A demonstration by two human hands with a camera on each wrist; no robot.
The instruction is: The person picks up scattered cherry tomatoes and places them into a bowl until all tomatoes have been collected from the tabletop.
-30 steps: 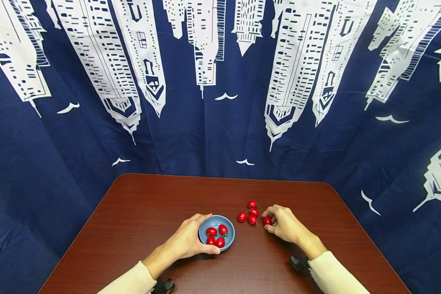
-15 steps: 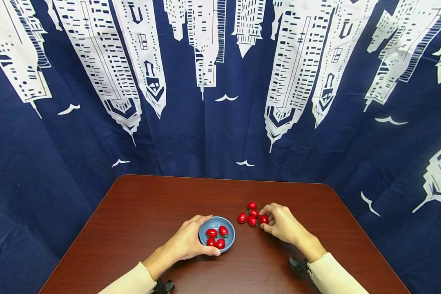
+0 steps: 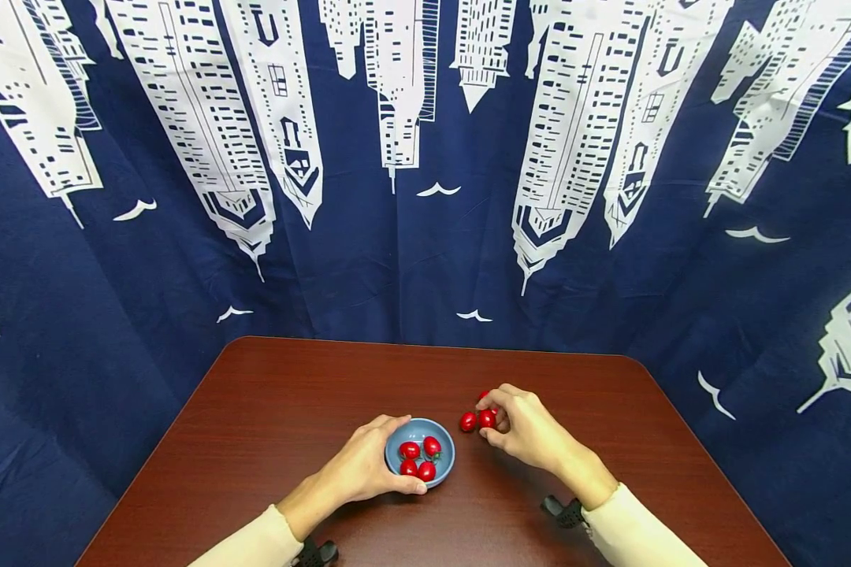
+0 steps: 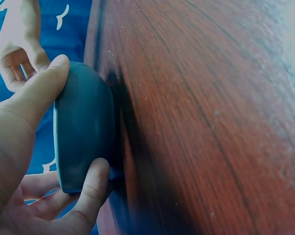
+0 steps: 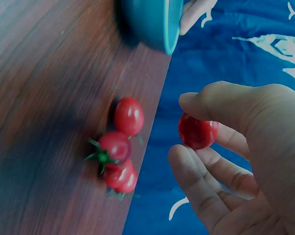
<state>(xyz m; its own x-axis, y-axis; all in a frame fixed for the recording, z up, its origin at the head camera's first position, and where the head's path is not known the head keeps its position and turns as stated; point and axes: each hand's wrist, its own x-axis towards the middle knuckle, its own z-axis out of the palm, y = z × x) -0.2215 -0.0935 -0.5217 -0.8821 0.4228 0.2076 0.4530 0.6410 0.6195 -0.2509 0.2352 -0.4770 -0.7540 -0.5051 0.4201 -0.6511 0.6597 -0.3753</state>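
In the head view, a small blue bowl (image 3: 417,430) stands mid-table with several cherry tomatoes (image 3: 409,450) inside. My left hand (image 3: 369,466) grips the bowl from the left, thumb at the near side and fingers at the far side. The left wrist view shows the outer wall of the bowl (image 4: 86,127) between thumb and fingers. To the right of the bowl, my right hand (image 3: 528,429) pinches a cherry tomato (image 5: 198,131) between thumb and fingers. Beside it, several loose cherry tomatoes (image 5: 128,116) lie clustered on the table, partly hidden by the hand in the head view.
The brown wooden table (image 3: 312,394) has rounded far corners. Behind and beside it hangs a dark blue cloth (image 3: 354,268) with a white city print. Black wrist straps (image 3: 563,512) sit below the cream sleeves (image 3: 638,528).
My right hand has moved left with the pinched tomato, to above or beside the loose cluster, covering part of it. The left hand and the bowl have stayed in place.
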